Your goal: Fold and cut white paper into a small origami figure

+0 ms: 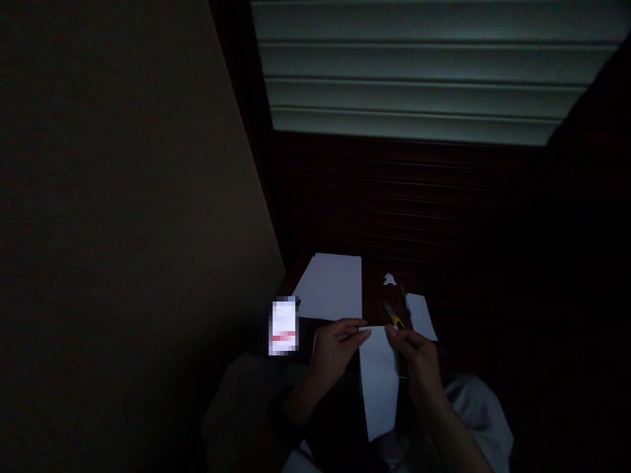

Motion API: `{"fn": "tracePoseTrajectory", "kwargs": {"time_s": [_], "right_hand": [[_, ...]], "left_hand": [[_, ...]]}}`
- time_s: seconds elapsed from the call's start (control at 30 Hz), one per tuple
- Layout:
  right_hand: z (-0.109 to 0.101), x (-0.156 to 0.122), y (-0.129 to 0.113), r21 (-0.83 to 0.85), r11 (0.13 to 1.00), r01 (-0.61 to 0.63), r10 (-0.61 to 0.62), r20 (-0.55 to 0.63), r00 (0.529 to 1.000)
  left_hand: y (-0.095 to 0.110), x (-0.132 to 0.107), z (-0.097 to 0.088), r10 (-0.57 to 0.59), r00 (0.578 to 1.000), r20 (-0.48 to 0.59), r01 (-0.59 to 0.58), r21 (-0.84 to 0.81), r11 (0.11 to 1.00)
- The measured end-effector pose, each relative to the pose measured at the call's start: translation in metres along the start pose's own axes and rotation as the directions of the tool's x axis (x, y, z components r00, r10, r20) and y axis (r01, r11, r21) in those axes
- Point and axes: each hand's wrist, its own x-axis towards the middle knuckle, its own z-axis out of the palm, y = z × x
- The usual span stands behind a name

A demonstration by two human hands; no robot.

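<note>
A long white strip of paper (379, 387) hangs between my hands, its lower end over my lap. My left hand (338, 345) pinches its top left corner between thumb and fingers. At the top right corner, my right hand (417, 355) grips the same sheet. Just beyond the right fingertips lies a yellow utility knife (394, 316) with its blade pointing away. A dark pen (405, 299) rests to the right of the knife. Behind them sits a small folded or cut white paper piece (389, 279).
A stack of white paper (332, 286) lies at the back left of the dark table. Left of it glows a blurred phone screen (283, 325). Another white paper piece (421, 316) is at the right. A wall (148, 164) rises on the left, and a slatted panel (414, 72) stands behind.
</note>
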Motion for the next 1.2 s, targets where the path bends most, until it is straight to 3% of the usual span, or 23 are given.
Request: {"fn": "tracePoseTrajectory", "kwargs": {"time_s": [0.47,0.7,1.2], "right_hand": [[0.0027,-0.0022,-0.0006,0.017,1.000,-0.011,0.012,-0.028,1.000],[0.0017,-0.0021,-0.0011,0.030,0.998,-0.054,0.054,0.018,0.998],[-0.0005,0.0010,0.0026,0.006,1.000,-0.018,0.018,0.004,1.000]], "left_hand": [[-0.0027,0.0015,-0.0010,-0.002,1.000,0.013,0.003,-0.026,1.000],[-0.0018,0.0011,-0.0026,-0.013,1.000,0.028,0.013,-0.027,1.000],[-0.0069,0.0026,-0.0044,-0.003,0.999,0.036,0.004,-0.009,1.000]]}}
